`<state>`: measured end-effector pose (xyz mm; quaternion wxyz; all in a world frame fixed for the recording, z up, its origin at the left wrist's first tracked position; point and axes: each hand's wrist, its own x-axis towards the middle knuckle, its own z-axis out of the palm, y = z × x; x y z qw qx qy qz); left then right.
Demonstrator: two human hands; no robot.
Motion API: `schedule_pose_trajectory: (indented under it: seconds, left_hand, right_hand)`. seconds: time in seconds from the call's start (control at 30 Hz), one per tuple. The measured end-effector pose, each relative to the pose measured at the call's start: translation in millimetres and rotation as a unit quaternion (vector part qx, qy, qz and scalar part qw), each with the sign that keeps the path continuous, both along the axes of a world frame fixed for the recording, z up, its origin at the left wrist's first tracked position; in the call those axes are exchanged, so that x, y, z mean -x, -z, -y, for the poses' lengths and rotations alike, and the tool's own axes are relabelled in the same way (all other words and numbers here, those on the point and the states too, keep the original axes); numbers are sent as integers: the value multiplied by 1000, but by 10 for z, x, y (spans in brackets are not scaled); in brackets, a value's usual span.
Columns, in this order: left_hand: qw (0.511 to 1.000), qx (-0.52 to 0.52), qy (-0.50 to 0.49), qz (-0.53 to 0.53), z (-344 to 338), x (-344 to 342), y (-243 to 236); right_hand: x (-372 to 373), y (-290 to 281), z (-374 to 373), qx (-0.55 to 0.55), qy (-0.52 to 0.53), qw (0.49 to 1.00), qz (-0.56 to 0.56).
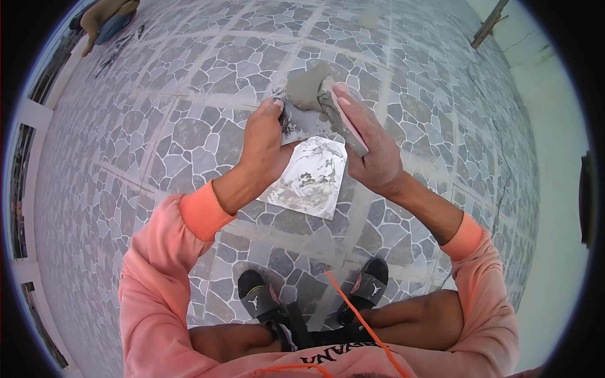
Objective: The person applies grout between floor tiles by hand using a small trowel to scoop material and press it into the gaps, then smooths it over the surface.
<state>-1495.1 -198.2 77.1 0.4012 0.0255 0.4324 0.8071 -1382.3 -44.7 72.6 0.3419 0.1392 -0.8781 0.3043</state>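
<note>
My left hand (261, 137) grips the left edge of a flat, smeared grey plate (304, 124), thumb on top. At the plate's far side sits a lump of wet grey mortar (307, 88). In my right hand (373, 142) is a thin, pale flat scraper (346, 120), tilted on edge, with the fingers laid along its outer face. Its inner face is coated with mortar and meets the plate's right side. Just below the plate, a white sheet (305, 179) streaked with grey lies on the floor.
The floor is stone-patterned tile (189, 132) with pale joints. My feet in dark slides (258, 293) stand close below the sheet. A pale wall (554, 189) runs along the right, with a wooden stick (488, 25) near it. Another person (108, 19) is at the far left.
</note>
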Motion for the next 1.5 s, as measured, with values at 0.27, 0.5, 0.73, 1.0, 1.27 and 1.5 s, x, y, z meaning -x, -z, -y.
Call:
schedule_pose_trajectory:
  seconds: [0.27,0.5,0.73,1.0,1.27,1.5]
  left_hand:
    - [999,43,-25,-17,4,45,146]
    - [996,55,-42,-54,-39,203,238]
    - [994,76,-36,-74,-143,361,247]
    - [993,47,59,-94,-472,289,112]
    - [973,-9,202,-109,-1330,-118,-258]
    - [932,-77,338,-103,-1974,-1034,-669]
  right_hand:
    - [-181,498,-350,-50,33,994,94]
    - [-237,424,-516,169,124,900,383]
    - [-120,615,-695,249,171,878,371]
    - [-315,792,-1002,520,155,785,300]
    - [-1069,571,-1135,750,155,633,119]
    - [-2379,41,-1107,755,280,593,9]
